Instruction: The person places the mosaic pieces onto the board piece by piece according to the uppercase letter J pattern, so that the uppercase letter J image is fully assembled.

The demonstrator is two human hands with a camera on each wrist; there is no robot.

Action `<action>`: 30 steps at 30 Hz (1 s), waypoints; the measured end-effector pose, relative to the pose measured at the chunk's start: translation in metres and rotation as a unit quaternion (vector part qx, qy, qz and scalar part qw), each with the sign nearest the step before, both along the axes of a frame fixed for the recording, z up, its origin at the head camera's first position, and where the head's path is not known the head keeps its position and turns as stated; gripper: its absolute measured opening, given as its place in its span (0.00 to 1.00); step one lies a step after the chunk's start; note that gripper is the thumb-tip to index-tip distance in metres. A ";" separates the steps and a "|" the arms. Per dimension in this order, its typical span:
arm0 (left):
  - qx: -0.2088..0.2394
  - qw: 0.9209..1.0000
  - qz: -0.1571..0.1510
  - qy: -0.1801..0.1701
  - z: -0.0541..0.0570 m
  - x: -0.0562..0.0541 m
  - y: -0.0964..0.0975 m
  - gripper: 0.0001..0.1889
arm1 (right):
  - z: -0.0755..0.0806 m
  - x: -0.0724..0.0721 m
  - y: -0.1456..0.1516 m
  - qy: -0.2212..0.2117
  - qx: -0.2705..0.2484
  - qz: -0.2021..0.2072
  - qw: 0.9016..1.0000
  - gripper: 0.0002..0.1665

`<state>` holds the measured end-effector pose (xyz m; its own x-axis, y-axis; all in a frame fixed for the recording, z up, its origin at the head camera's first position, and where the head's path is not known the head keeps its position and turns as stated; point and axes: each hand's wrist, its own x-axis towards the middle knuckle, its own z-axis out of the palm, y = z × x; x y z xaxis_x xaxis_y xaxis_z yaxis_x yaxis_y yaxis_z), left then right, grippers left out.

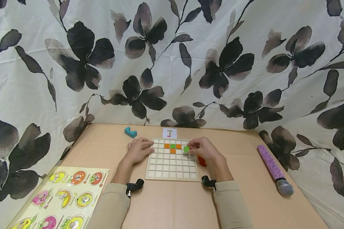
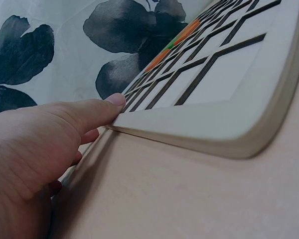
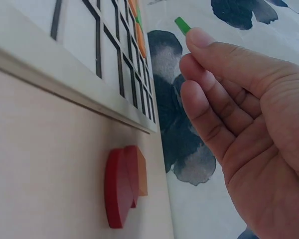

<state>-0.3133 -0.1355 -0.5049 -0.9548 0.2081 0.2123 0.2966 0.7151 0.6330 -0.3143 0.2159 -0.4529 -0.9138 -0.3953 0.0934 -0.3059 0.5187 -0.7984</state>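
A white gridded board (image 1: pixel 172 178) lies on the table, with orange tiles (image 1: pixel 173 151) and one green tile (image 1: pixel 173 146) set in its upper squares, in a T shape. My left hand (image 1: pixel 138 150) touches the board's left edge; in the left wrist view the thumb (image 2: pixel 115 99) rests on the rim, the other fingers partly hidden behind it. Over the board's right side, my right hand (image 1: pixel 206 149) pinches a small green square tile (image 1: pixel 186 149) between thumb and fingertips. The right wrist view shows this tile (image 3: pixel 182 24) edge-on, raised off the board.
Red curved pieces (image 3: pixel 117 189) and an orange block (image 3: pixel 142 172) lie right of the board. Behind it is a small pattern card (image 1: pixel 169 133), with a teal block (image 1: pixel 131 132) to its left. A fruit-picture sheet (image 1: pixel 100 171) lies front left, a purple glittery microphone (image 1: pixel 270 162) right.
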 end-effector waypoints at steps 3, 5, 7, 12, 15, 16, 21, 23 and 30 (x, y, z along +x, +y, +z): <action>-0.001 1.000 0.000 0.000 0.000 0.000 0.001 0.22 | -0.001 0.000 -0.004 -0.003 0.000 -0.005 1.000 0.13; -0.002 1.000 0.000 0.000 0.000 0.001 0.001 0.22 | -0.003 -0.001 -0.007 0.000 0.005 -0.008 1.000 0.14; -0.002 1.000 0.000 0.000 0.000 0.001 0.001 0.22 | -0.005 -0.002 -0.010 0.009 0.011 -0.003 1.000 0.14; -0.003 1.000 0.001 0.001 0.000 0.000 0.001 0.22 | -0.006 -0.002 -0.017 0.033 0.027 0.017 0.999 0.13; -0.005 1.000 0.002 0.001 0.000 0.001 0.001 0.22 | -0.006 -0.002 -0.020 0.037 0.033 0.024 0.998 0.14; -0.004 1.000 0.002 0.000 0.000 0.001 0.001 0.22 | -0.006 -0.002 -0.021 0.037 0.034 0.026 0.998 0.14; -0.001 1.000 0.004 -0.002 0.001 0.002 0.002 0.22 | -0.005 0.000 -0.028 0.033 0.049 0.024 0.998 0.16; -0.001 1.000 0.004 -0.002 0.002 0.002 0.002 0.22 | -0.005 0.000 -0.031 0.036 0.054 0.025 0.998 0.16; 0.001 1.000 0.002 -0.005 0.001 0.001 0.001 0.23 | -0.005 0.003 -0.040 0.044 0.066 0.037 0.996 0.13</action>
<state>-0.3121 -0.1345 -0.5039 -0.9577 0.2030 0.2039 0.2872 0.7150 0.6374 -0.3115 0.1761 -0.4575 -0.8724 -0.4752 0.1143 -0.4128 0.5913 -0.6928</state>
